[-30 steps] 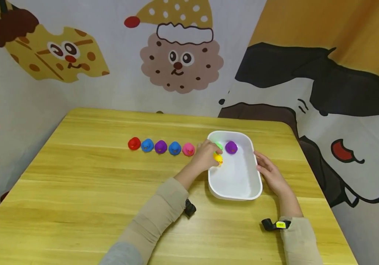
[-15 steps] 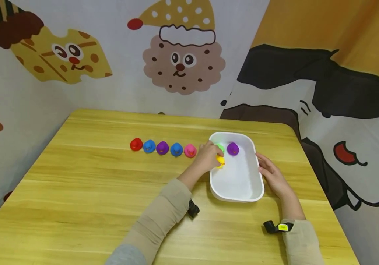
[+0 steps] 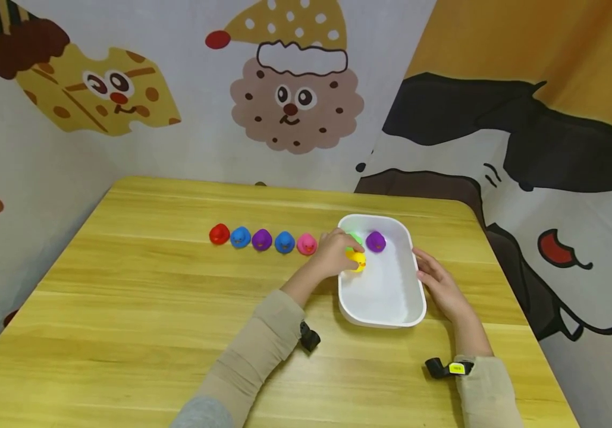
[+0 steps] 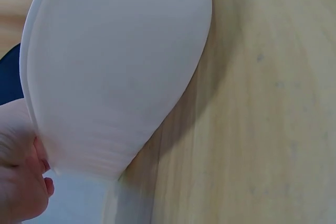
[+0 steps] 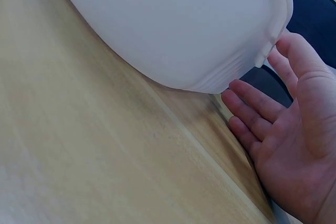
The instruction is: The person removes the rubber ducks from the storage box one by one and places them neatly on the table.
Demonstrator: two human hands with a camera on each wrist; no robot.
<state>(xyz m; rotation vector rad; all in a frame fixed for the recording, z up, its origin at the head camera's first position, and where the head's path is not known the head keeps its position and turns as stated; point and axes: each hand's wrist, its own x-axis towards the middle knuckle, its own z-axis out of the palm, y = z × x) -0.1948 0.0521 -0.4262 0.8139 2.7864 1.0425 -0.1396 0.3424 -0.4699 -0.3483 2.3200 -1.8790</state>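
Note:
In the head view my left hand (image 3: 332, 254) reaches over the left rim of a white plastic tray (image 3: 383, 297). Its thumb and fingers pinch a small yellow toy duck (image 3: 358, 261). A green toy duck (image 3: 356, 239), partly hidden by that hand, and a purple toy duck (image 3: 376, 242) sit at the tray's far end. My right hand (image 3: 442, 285) touches the tray's right side from outside. Seen from the right wrist, its fingers (image 5: 257, 100) are fairly straight against the tray wall. The left wrist view shows the tray's outer wall and part of the left hand (image 4: 18, 166); the duck is hidden there.
Left of the tray, several toy ducks stand in a row on the wooden table (image 3: 150, 309): a red duck (image 3: 219, 234), a blue duck (image 3: 240, 237), a purple duck (image 3: 261, 240), another blue duck (image 3: 285, 242) and a pink duck (image 3: 307, 244). A cartoon-printed curtain (image 3: 177, 157) hangs behind.
The view has shifted slightly. A little more of the yellow duck shows between my left fingers. My right hand and the tray keep their places.

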